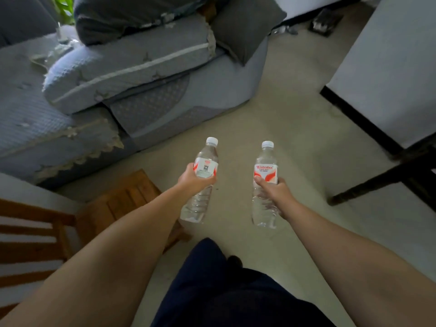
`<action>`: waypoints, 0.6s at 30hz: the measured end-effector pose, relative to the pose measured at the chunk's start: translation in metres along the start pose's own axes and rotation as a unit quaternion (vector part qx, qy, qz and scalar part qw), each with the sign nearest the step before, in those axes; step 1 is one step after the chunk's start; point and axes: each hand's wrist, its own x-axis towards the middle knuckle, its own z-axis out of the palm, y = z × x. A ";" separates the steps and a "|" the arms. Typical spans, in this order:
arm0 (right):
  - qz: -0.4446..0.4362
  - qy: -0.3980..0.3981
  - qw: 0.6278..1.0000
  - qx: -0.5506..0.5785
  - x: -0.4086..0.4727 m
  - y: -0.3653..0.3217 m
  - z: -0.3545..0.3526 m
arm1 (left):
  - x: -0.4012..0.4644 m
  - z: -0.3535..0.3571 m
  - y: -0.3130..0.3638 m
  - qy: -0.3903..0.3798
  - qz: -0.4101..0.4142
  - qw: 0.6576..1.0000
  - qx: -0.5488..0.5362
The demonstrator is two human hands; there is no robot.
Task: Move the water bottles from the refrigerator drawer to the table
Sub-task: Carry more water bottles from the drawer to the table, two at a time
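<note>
Nearest to you are your own dark trousers (226, 291) and your two bare forearms reaching forward over the floor. You carry two water bottles, one in each hand, both clear of any surface and well apart from each other. Your left hand (194, 179) is wrapped around the middle of the left bottle (200, 180), fingers curled over the lower edge of its white and red label; the bottle tilts slightly to the right, white cap up. Your right hand (274, 192) grasps the right bottle (264, 185) just below its label, thumb across the front; this one stands nearly upright, also with a white cap.

To your left, close by, sits one wooden slatted chair (35, 239), and just past it one low wooden stool (125, 199) on the floor. The floor (271, 109) is a pale, plain surface running ahead between the furniture. Farther left and ahead stands one grey-blue sofa (141, 74) with lace-edged covers and a grey cushion (245, 27) on its arm. On the right, one table with a white cloth (389, 67) and dark legs stands beside the walkway.
</note>
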 end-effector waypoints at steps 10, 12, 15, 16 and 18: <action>0.010 0.106 0.991 0.079 0.128 -0.089 -0.041 | 0.163 0.037 0.152 -0.098 0.075 0.982 0.143; 0.015 0.133 0.986 0.102 0.156 -0.115 -0.048 | 0.200 0.042 0.188 -0.118 0.093 0.976 0.159; 0.019 0.177 0.973 0.146 0.189 -0.152 -0.056 | 0.262 0.052 0.243 -0.160 0.122 0.960 0.195; 0.020 0.184 0.970 0.156 0.196 -0.163 -0.059 | 0.280 0.058 0.259 -0.169 0.131 0.955 0.206; 0.019 0.198 0.965 0.172 0.212 -0.181 -0.067 | 0.316 0.074 0.290 -0.186 0.153 0.945 0.220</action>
